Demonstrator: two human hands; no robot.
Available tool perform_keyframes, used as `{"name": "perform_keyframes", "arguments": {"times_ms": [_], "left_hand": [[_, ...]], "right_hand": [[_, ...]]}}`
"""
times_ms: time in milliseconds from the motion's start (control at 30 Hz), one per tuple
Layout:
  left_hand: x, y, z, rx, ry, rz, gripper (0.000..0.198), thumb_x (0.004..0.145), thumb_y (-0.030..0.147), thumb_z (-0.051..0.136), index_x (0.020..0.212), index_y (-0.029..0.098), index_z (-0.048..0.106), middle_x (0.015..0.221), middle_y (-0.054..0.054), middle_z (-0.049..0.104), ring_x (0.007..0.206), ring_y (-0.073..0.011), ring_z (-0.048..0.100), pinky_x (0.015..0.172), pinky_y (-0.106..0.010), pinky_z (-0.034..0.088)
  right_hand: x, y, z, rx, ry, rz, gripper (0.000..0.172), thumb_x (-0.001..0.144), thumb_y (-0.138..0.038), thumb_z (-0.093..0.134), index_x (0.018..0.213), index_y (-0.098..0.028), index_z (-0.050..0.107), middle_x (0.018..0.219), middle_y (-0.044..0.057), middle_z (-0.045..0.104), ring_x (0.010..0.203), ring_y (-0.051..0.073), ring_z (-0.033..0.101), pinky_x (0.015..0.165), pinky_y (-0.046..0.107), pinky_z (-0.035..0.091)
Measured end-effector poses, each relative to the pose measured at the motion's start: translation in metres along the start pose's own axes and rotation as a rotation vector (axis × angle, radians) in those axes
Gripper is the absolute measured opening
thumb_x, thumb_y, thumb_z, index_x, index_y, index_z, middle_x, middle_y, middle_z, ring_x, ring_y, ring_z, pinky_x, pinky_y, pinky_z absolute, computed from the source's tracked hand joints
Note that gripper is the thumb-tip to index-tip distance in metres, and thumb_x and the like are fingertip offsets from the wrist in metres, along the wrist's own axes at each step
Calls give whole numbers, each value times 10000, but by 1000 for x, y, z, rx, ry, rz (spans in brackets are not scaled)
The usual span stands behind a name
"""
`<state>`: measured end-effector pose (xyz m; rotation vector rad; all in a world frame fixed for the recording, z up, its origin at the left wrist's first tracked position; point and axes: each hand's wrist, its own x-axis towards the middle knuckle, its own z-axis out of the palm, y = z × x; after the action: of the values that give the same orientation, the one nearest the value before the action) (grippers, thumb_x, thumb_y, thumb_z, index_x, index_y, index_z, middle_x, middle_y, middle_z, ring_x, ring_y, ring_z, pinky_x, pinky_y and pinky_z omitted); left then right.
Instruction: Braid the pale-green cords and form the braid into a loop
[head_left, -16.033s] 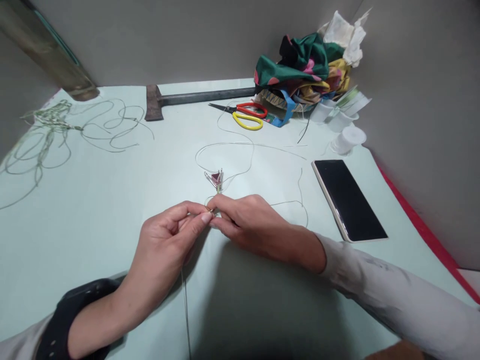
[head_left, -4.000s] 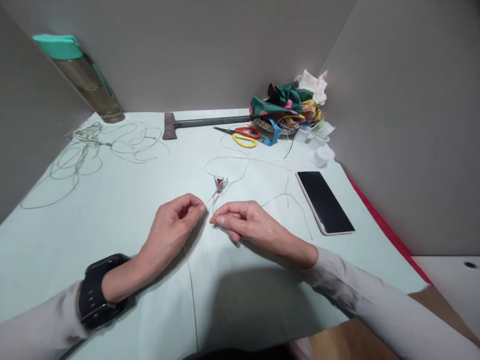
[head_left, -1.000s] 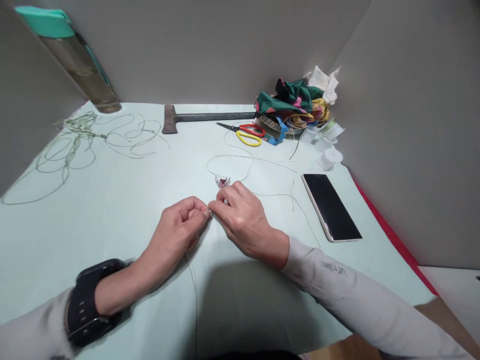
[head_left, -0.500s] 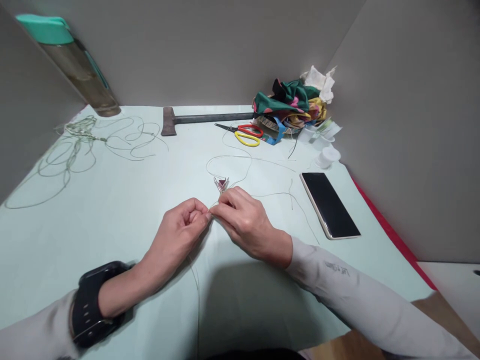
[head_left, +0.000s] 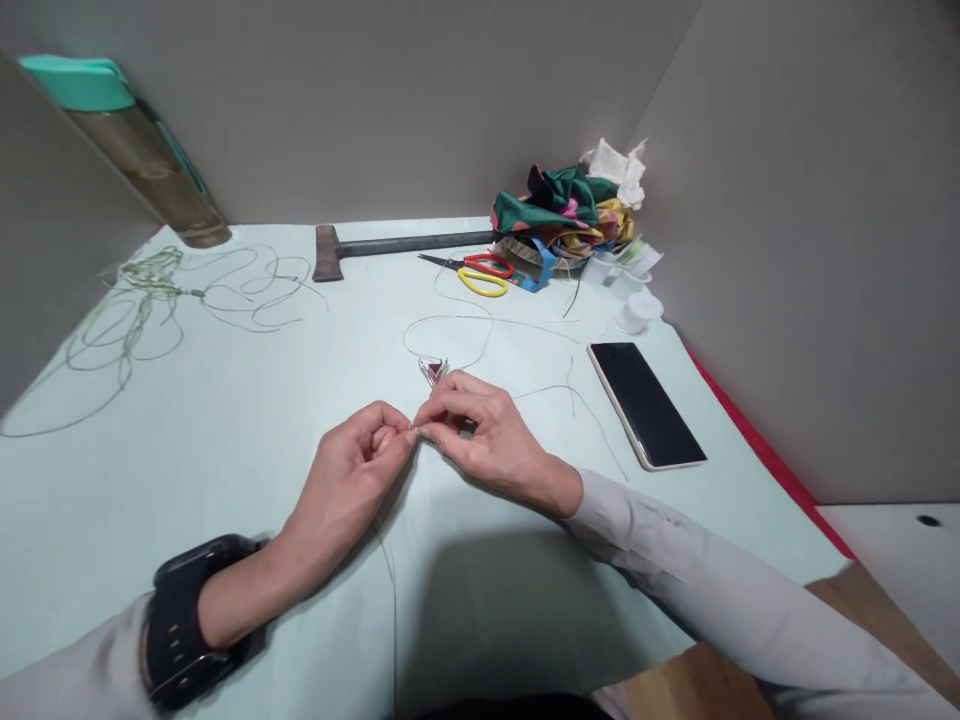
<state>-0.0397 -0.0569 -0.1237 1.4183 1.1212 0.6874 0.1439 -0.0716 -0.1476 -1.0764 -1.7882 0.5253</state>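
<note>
My left hand (head_left: 360, 470) is closed in a pinch on a thin greenish cord (head_left: 394, 610), whose tails run down over the table toward me. Fingertip to fingertip with it, my right hand (head_left: 495, 435) pinches the same cord; the exact bit between the fingers is too small to make out. Just beyond my right fingers lies a small silvery clip with a dark red triangle (head_left: 433, 371), its near part hidden by the hand. More thin cord (head_left: 450, 318) loops over the table behind the clip, and another strand lies right of my right hand.
Scissors with red and yellow handles (head_left: 484, 284) and a hammer-like tool (head_left: 405, 243) lie at the back. A phone (head_left: 649, 405) and white spool (head_left: 639, 312) are right, near bunched fabric (head_left: 570, 205). Tangled cord (head_left: 150, 290) and a bottle (head_left: 150, 160) are left.
My right hand has turned slightly, its fingers now closer against my left fingertips. Both hands keep their pinch. The whole view has shifted a little.
</note>
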Motion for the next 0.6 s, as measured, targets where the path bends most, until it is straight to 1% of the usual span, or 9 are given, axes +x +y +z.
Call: {"name": "perform_keyframes", "arguments": {"times_ms": [67, 100, 167, 233, 267, 433, 600], "left_hand": [[0, 0, -1, -2, 0, 4, 336, 870, 494, 686, 779, 195, 563, 557, 110, 283, 512, -84, 229, 456, -226, 184], [0, 0, -1, -1, 1, 8, 337, 870, 494, 684, 775, 195, 562, 554, 111, 284, 511, -84, 229, 455, -226, 186], [-1, 1, -2, 2, -4, 13, 329, 869, 486, 679, 770, 194, 564, 553, 109, 293, 509, -83, 235, 456, -225, 197], [-1, 1, -2, 4, -7, 22, 318, 865, 478, 673, 766, 194, 569, 554, 106, 309, 507, -83, 247, 456, -224, 210], [-1, 1, -2, 7, -4, 27, 313, 865, 475, 668, 766, 194, 570, 555, 105, 315, 507, -83, 253, 456, -224, 214], [0, 1, -1, 35, 15, 45, 302, 869, 465, 652, 759, 196, 568, 559, 100, 314, 515, -86, 258, 463, -226, 216], [-1, 1, 0, 57, 10, 52, 302, 865, 463, 653, 752, 200, 560, 553, 96, 319, 515, -90, 263, 471, -232, 220]], "right_hand": [[-2, -1, 1, -34, 21, -30, 106, 927, -121, 660, 880, -158, 748, 881, 22, 651, 741, 105, 593, 641, 223, 480], [-3, -1, 1, -94, 22, -71, 138, 954, -133, 631, 889, -157, 749, 892, 37, 660, 778, 124, 597, 680, 246, 488], [-5, -3, 1, -320, -1, -198, 236, 1015, -148, 544, 894, -154, 746, 891, 60, 676, 823, 156, 587, 747, 289, 485], [-7, -6, 1, -557, -33, -309, 321, 1055, -150, 464, 881, -154, 734, 862, 64, 681, 815, 171, 564, 753, 308, 466], [-7, -8, 1, -631, -42, -332, 347, 1065, -149, 439, 870, -156, 725, 846, 61, 677, 802, 173, 554, 738, 311, 455], [-9, -16, 4, -665, -53, -276, 329, 1075, -177, 426, 896, -148, 701, 880, 72, 662, 823, 181, 559, 712, 322, 428], [-14, -23, 2, -615, -70, -172, 306, 1074, -201, 417, 945, -147, 690, 906, 70, 643, 818, 174, 556, 686, 314, 417]]}}
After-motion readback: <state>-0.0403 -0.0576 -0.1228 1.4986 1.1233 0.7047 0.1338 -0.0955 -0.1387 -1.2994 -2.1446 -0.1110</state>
